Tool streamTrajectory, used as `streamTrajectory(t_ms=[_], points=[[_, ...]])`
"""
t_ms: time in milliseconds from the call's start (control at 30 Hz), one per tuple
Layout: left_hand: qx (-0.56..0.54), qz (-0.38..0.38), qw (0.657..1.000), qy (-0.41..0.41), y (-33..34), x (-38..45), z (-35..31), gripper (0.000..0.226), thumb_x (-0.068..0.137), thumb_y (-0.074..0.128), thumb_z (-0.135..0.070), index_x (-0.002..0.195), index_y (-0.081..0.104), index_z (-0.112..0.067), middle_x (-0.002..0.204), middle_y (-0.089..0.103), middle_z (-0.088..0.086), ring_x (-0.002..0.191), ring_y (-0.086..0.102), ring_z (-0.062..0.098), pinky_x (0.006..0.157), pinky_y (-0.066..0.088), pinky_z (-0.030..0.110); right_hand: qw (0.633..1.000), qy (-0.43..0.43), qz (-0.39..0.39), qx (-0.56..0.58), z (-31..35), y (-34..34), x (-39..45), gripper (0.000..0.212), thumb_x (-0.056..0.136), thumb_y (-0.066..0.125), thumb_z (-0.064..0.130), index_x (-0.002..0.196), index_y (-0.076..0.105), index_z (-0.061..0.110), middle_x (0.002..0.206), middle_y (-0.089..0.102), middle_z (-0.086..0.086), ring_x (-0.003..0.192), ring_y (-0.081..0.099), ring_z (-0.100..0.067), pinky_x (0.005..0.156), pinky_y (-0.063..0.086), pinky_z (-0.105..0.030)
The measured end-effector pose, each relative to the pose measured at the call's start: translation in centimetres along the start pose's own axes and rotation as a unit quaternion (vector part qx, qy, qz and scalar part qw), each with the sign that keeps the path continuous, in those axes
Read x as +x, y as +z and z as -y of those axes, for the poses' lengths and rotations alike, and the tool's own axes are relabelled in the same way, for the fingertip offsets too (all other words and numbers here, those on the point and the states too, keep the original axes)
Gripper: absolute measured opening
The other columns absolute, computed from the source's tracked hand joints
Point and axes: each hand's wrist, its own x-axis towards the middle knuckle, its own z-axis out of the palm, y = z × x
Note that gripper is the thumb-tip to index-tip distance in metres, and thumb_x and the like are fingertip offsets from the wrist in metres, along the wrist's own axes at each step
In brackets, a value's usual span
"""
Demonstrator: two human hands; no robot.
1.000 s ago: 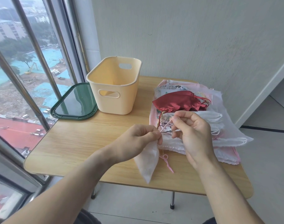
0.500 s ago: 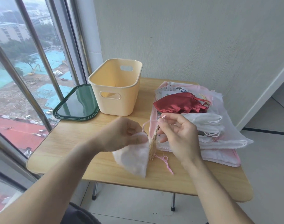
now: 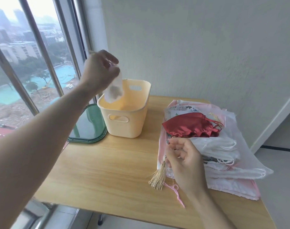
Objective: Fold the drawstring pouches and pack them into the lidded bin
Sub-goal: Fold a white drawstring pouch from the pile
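Observation:
My left hand (image 3: pixel 100 70) is raised above the cream bin (image 3: pixel 124 126) and pinches a small sheer white pouch (image 3: pixel 114 90), which hangs down over the bin's open top. My right hand (image 3: pixel 184 160) hovers at the near left edge of the pouch pile (image 3: pixel 223 154), fingers loosely curled, holding nothing that I can see. On top of the pile lies a dark red satin pouch (image 3: pixel 188 126). A gold tassel (image 3: pixel 158 176) and a pink cord (image 3: pixel 176 192) trail from the pile onto the wooden table (image 3: pixel 108 171).
The bin's dark green lid (image 3: pixel 88 126) lies flat on the table to the left of the bin, beside the window. A wall runs behind the table. The table's front edge is close to me.
My left hand has lifted the white pouch from the table's front up and left to above the bin. My right hand has let go of the pouch's cord and stays by the pile.

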Motion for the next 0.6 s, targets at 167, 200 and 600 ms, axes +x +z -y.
streamTrajectory(t_ms=[167, 200, 600], points=[[0.181, 0.089, 0.979, 0.030, 4.3, 0.6, 1.9, 0.029, 0.085, 0.055, 0.007, 0.090, 0.072, -0.017, 0.095, 0.069, 0.007, 0.074, 0.059, 0.022, 0.066, 0.053, 0.035, 1.000, 0.006, 0.012, -0.003, -0.3, 0.4, 0.5, 0.017, 0.092, 0.066, 0.000, 0.094, 0.063, 0.017, 0.083, 0.070, 0.009, 0.055, 0.063, -0.015, 0.055, 0.055, -0.034], [0.210, 0.116, 0.970, 0.041, 5.3, 0.5, 2.1, 0.033, 0.085, 0.055, 0.009, 0.098, 0.072, -0.016, 0.096, 0.067, 0.008, 0.077, 0.058, 0.023, 0.066, 0.052, 0.036, 1.000, 0.007, 0.012, -0.007, -0.4, 0.4, 0.6, 0.017, 0.092, 0.066, 0.002, 0.095, 0.063, 0.018, 0.085, 0.070, 0.010, 0.056, 0.064, -0.016, 0.056, 0.055, -0.034], [0.253, 0.525, 0.806, -0.104, 8.3, -0.3, 1.2, 0.025, 0.094, 0.051, -0.011, 0.112, 0.067, -0.020, 0.109, 0.071, 0.006, 0.088, 0.065, 0.018, 0.076, 0.052, 0.028, 1.000, 0.003, 0.019, -0.012, -0.7, 0.6, 0.4, 0.016, 0.091, 0.067, 0.006, 0.095, 0.065, 0.021, 0.082, 0.069, 0.008, 0.064, 0.066, -0.017, 0.055, 0.056, -0.040]])
